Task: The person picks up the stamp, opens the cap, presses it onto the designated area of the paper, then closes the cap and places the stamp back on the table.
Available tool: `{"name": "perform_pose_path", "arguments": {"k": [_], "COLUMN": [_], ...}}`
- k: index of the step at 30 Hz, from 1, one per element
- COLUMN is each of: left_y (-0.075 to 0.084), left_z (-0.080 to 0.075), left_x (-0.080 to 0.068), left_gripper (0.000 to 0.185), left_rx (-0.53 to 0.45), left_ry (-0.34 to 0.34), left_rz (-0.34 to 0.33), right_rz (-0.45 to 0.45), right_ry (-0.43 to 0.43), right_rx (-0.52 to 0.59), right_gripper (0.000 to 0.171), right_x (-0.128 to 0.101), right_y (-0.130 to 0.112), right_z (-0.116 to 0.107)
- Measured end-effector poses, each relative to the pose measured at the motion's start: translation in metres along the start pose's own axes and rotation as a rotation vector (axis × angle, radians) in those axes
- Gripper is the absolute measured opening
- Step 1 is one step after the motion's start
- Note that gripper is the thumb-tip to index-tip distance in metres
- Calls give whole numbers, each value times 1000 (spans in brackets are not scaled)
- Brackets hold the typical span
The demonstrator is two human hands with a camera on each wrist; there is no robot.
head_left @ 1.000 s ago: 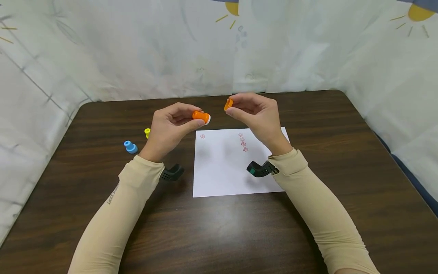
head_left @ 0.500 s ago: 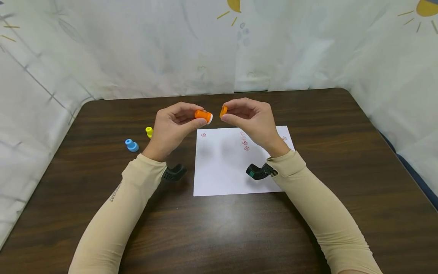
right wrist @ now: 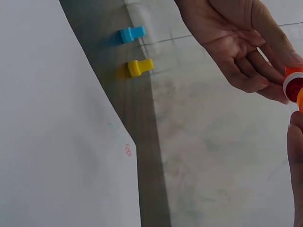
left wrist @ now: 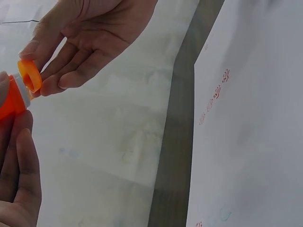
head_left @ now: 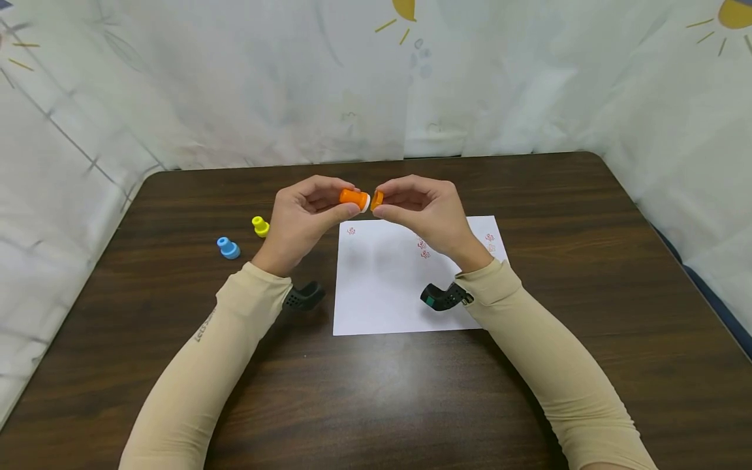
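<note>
My left hand (head_left: 299, 222) pinches an orange toy stamp (head_left: 352, 198) between thumb and fingers, its white-rimmed end turned to the right. The red stamping face (right wrist: 293, 88) shows inside that rim in the right wrist view. Opposite it, my right hand (head_left: 437, 215) pinches the stamp's orange cap (head_left: 377, 200), hollow side towards the stamp. Cap and stamp nearly meet above the far edge of the paper; whether they touch I cannot tell. In the left wrist view the cap (left wrist: 31, 75) sits tilted beside the white rim.
A white paper sheet (head_left: 388, 294) lies on the dark wooden table (head_left: 376, 391), with several small red prints near its far side. A blue stamp (head_left: 228, 248) and a yellow stamp (head_left: 261, 226) stand left of my left hand. A pale printed curtain (head_left: 264, 85) hangs behind.
The right hand has moved left and slightly down with the cap, closing the gap to the stamp. The left hand has shifted slightly right, and more of the yellow stamp shows.
</note>
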State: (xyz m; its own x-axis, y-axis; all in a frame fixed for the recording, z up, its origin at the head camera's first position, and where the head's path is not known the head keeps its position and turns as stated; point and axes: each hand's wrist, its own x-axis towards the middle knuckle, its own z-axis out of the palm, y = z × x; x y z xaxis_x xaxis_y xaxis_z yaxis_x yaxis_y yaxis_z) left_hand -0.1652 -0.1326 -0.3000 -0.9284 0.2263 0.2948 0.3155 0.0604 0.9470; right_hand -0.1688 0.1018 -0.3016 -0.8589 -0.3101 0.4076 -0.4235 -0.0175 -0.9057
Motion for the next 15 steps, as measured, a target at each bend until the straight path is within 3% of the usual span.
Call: {"name": "perform_pose_path", "arguments": {"k": [6, 15], "left_y": [0, 0], "left_z": [2, 3], "left_x": [0, 1], "left_gripper": [30, 29], "left_rx": [-57, -67], "left_ry": [-11, -33], "left_rz": [10, 7], "right_rz": [4, 1], "right_ry": [-22, -33], "right_rx": [-3, 17], "right_gripper": [29, 29], "right_x": [-1, 0], "right_y": [2, 1], "right_z": [1, 2]}}
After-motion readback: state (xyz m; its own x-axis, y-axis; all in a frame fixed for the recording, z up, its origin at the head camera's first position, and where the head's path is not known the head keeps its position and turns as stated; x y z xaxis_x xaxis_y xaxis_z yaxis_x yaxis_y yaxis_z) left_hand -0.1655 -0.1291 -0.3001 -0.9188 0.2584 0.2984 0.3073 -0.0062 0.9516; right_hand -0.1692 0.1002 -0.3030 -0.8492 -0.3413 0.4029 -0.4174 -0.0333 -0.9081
